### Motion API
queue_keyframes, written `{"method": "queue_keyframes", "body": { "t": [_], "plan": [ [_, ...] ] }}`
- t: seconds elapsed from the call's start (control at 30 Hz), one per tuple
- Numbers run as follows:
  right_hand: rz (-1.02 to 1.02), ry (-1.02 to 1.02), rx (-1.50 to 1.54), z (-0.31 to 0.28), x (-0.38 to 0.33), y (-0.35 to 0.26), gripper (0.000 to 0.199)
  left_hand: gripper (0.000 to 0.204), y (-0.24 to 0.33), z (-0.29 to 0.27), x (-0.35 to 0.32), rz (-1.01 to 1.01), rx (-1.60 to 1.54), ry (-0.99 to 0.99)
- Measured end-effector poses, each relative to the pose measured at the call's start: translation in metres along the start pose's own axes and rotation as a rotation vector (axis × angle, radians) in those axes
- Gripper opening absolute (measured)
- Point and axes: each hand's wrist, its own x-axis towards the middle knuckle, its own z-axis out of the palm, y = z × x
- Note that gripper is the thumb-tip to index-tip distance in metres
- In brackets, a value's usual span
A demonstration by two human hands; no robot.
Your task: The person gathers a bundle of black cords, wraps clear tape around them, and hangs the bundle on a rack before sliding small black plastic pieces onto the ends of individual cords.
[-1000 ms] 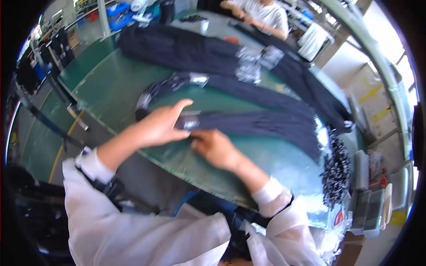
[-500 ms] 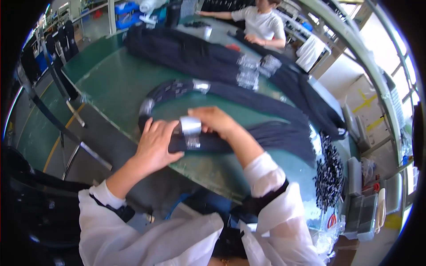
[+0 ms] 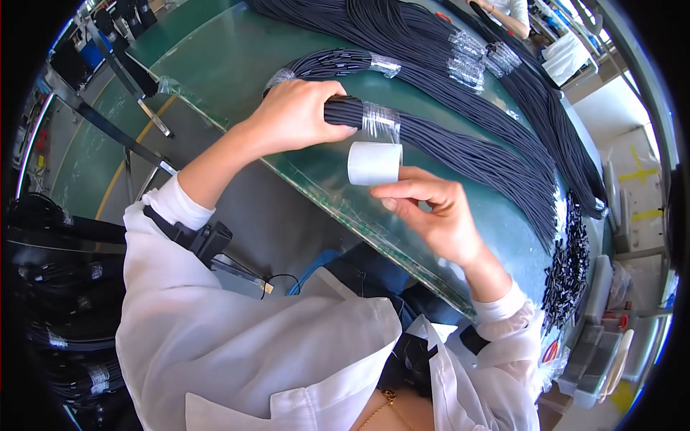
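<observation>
My left hand (image 3: 291, 118) is closed around a bundle of thin black cables (image 3: 460, 147), close to its left end. Clear film (image 3: 381, 121) wraps the bundle just right of that hand, and a strip of it runs down to a white roll of film (image 3: 374, 164). My right hand (image 3: 431, 212) pinches the roll from its right side, on the near side of the bundle. Past the hands, the bundle stretches right across the green table (image 3: 208, 79) and fans out into loose ends.
Behind lies a curved cable bundle (image 3: 431, 93) with film bands, and further back larger black bundles (image 3: 323, 21). Many small black connectors (image 3: 568, 273) are heaped at the right. Clear plastic bins (image 3: 600, 359) stand beyond them. A co-worker's arm (image 3: 503, 18) shows at the top.
The roll has come from on top of the bundle to its near side, drawing out a strip of film. My left hand now grips the bundle further from the roll. The whole view has shifted.
</observation>
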Motion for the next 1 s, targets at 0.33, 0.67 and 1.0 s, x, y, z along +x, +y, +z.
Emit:
{"method": "queue_keyframes", "body": {
  "t": [0.33,0.67,1.0],
  "plan": [
    [0.297,0.039,-0.321,-0.002,0.025,0.049,0.024,0.043,0.000,0.021,-0.012,0.104,-0.002,-0.041],
    [0.244,0.110,-0.443,-0.045,0.082,0.046,0.032,0.041,0.005,0.034,-0.028,0.284,0.152,0.022],
    [0.079,0.110,0.068,-0.021,0.048,-0.006,0.027,0.042,0.003,0.019,-0.011,0.065,0.044,-0.101]
  ]
}}
